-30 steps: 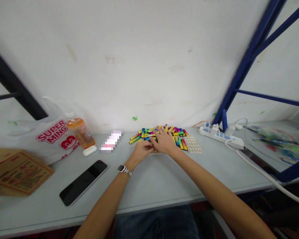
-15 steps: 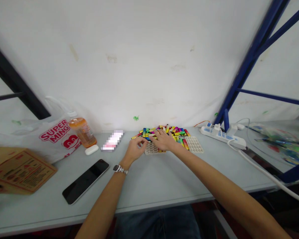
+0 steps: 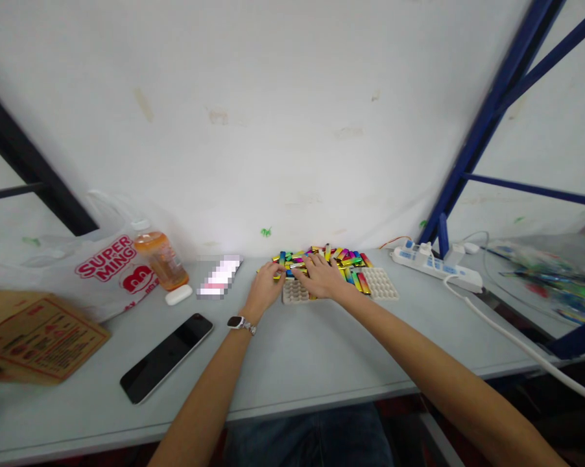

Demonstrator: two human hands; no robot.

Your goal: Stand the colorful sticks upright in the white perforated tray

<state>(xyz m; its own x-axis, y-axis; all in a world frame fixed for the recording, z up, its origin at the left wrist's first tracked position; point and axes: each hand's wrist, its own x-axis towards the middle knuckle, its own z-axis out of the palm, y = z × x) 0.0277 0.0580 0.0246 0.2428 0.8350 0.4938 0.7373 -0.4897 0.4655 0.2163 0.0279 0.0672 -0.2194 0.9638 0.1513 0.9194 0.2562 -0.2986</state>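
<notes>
Against the wall lies a pile of small shiny rainbow-coloured bars (image 3: 353,258), shaped like slim lighters. In front of it is a beige tray with rows of small pockets (image 3: 295,293), partly under my right hand. My left hand (image 3: 264,287), with a watch on its wrist, is at the pile's left end; its thumb and fingertips are curled together, and what they hold is too small to make out. Over the middle of the pile rests my right hand (image 3: 322,277), fingers spread and thumb reaching left toward a blue bar. Several bars lie on the pocketed tray's right part (image 3: 384,284).
Left on the table are a black phone (image 3: 167,358), a white case (image 3: 179,295), an orange drink bottle (image 3: 161,256), a plastic bag (image 3: 105,266), a cardboard box (image 3: 39,337) and a blurred-screen phone (image 3: 220,275). To the right, a power strip (image 3: 436,268) sits beside a blue frame (image 3: 482,130).
My left hand has shifted slightly up toward the bars, its fingertips now at the pile's left end. My right hand has stayed over the pile with little movement.
</notes>
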